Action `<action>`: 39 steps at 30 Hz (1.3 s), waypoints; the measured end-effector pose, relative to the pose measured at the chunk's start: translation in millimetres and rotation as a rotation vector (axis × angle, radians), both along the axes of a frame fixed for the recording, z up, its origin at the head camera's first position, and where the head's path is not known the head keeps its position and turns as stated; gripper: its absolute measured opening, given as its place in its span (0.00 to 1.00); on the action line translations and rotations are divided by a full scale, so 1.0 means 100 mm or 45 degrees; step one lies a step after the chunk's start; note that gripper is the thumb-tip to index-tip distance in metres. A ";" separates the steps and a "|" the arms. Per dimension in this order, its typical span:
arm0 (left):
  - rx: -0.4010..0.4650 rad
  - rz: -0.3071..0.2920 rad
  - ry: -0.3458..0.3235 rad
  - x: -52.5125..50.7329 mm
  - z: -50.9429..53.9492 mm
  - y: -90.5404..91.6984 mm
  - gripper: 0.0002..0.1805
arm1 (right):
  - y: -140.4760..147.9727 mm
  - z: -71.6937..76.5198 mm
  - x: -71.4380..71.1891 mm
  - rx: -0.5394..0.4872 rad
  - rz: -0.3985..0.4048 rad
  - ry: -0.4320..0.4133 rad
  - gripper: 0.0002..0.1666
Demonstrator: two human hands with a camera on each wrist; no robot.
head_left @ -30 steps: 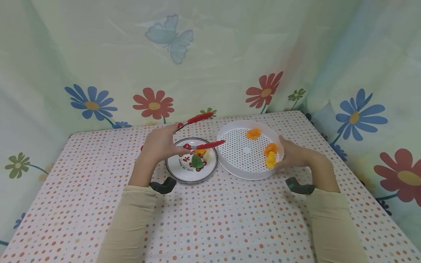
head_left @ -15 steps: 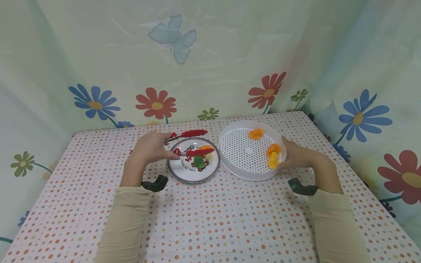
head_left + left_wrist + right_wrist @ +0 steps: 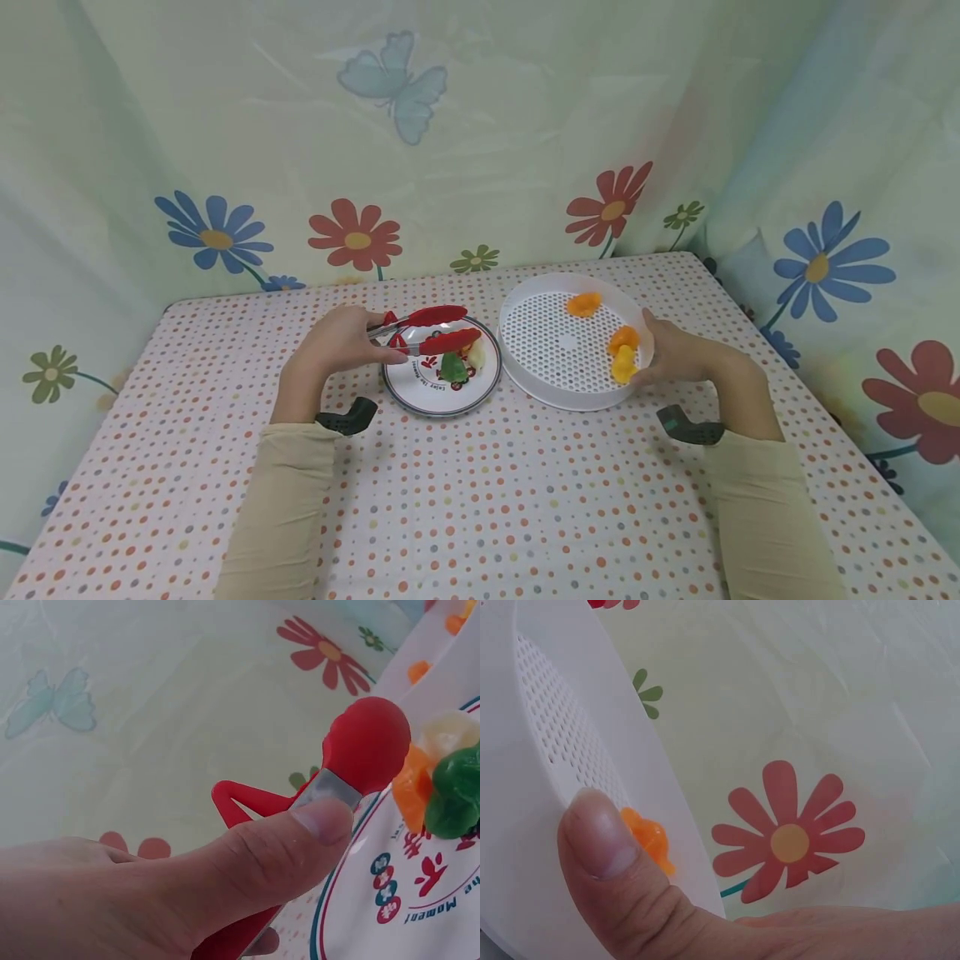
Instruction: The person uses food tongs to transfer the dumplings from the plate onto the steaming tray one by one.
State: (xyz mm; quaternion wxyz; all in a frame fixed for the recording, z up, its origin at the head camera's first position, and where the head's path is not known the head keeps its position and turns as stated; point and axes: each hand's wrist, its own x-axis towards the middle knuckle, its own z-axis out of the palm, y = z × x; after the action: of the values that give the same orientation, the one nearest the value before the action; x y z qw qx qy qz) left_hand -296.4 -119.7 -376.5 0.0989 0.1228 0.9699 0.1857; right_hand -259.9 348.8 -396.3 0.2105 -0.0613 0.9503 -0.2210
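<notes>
My left hand (image 3: 341,340) grips red-tipped tongs (image 3: 435,316) between thumb and fingers. The tongs' two tips stand apart over a white plate (image 3: 408,387) with a printed rim. On that plate lie a green piece (image 3: 453,367), a pale piece (image 3: 476,354) and an orange piece (image 3: 411,791), the last partly behind the tongs in the head view. At the right, my right hand (image 3: 678,352) holds the side wall of a round white sieve (image 3: 540,342), thumb on the outside in the right wrist view. Inside the sieve are two orange pieces (image 3: 584,305) and a yellow piece (image 3: 623,365).
A dotted cloth covers the table (image 3: 487,500). Behind and beside it hangs a flower-printed curtain (image 3: 487,167). The plate and sieve stand side by side near the table's back edge. Dark wrist devices (image 3: 348,416) sit below both hands.
My left hand has moved left and down with the tongs, whose tips have come lower over the plate and closer together. The right hand stays at the sieve.
</notes>
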 end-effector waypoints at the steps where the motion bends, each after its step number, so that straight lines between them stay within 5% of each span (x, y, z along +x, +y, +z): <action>1: 0.012 0.009 -0.016 0.00 0.00 -0.01 0.48 | 0.00 0.00 0.00 0.004 0.000 -0.002 0.77; 11: 0.022 0.054 -0.125 -0.03 -0.07 -0.04 0.47 | -0.01 0.03 0.01 -0.047 0.011 0.005 0.76; 18: 0.041 0.055 -0.159 -0.05 -0.13 0.01 0.44 | -0.03 0.03 0.01 0.033 -0.039 -0.039 0.78; 26: 0.011 0.000 -0.160 -0.02 -0.06 0.09 0.24 | -0.04 0.05 0.02 0.028 -0.035 -0.033 0.78; 39: 0.021 0.032 -0.244 0.02 0.00 0.18 0.22 | -0.04 0.04 0.01 0.036 -0.033 -0.034 0.79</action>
State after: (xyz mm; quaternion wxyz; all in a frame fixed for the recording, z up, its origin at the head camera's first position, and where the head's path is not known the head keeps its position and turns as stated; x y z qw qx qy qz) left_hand -294.6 -102.1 -376.4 0.1880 0.0929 0.9559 0.2058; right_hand -258.6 345.1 -392.3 0.2210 -0.0432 0.9512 -0.2110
